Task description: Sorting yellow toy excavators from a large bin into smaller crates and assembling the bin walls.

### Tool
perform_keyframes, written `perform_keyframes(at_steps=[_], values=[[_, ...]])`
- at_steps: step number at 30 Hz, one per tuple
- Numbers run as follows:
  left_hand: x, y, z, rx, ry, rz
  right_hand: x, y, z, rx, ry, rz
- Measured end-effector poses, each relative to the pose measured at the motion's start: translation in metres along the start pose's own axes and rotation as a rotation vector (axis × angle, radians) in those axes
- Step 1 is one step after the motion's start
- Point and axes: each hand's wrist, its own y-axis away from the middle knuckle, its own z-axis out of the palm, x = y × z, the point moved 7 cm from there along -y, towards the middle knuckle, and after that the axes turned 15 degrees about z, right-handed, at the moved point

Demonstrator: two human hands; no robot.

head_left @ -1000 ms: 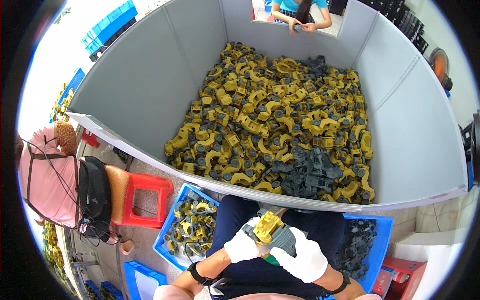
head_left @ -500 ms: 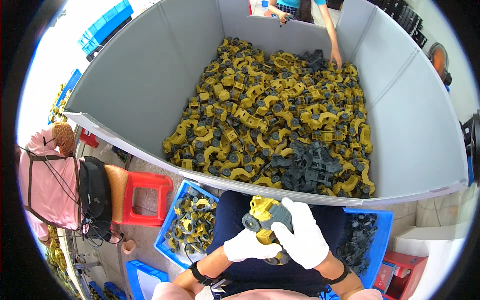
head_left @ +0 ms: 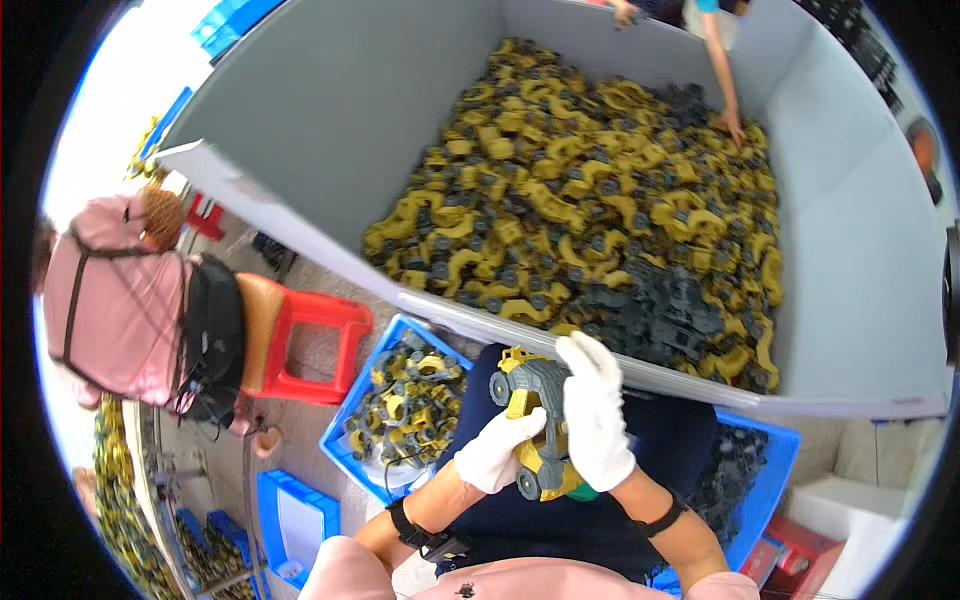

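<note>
**A:** Both gloved hands are on one piece here — the left hand (head_left: 497, 452) cups the underside of a yellow-and-grey toy truck (head_left: 535, 430), fingers curled up around its lower end, and the right hand (head_left: 597, 415) lies flat over the truck's right side, fingers pointing up, closed against the body.

**B:** And the truck sits above the person's lap, just in front of the near wall of the big grey bin (head_left: 330, 150). It's tilted, nose up, with dark wheels showing at top and bottom.

**A:** Behind it, that bin holds a deep heap of yellow and grey truck parts (head_left: 590, 210). Another person's hand (head_left: 732, 122) reaches into the far side of the heap.

**B:** Down at the left knee there's a blue crate (head_left: 345, 420) with more yellow-and-grey parts, a second blue crate (head_left: 770, 470) of dark pieces on the right, and a red stool (head_left: 310, 345) further left.

**A:** The risk, as it looks — the right hand presses more than it grips. If the grey shell isn't seated, a push off-centre could pop it loose or twist a wheel.

**B:** Gloves won't help either; a smooth plastic body could slide out of that left palm and drop between the knees, missing both crates.
</note>
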Motion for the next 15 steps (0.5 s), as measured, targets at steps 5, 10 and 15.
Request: perform_keyframes(at_steps=[5,10,15], values=[[0.032,0.028,-0.101,0.032,0.151,0.275,0.019,0.009,-0.01,0.03,-0.207,0.097],[0.018,0.067,-0.298,0.708,0.334,0.434,0.048,0.028,-0.011,-0.011,-0.229,0.348],[-0.036,0.082,-0.444,0.893,0.555,0.343,0.029,0.039,0.008,-0.152,-0.032,0.291]])
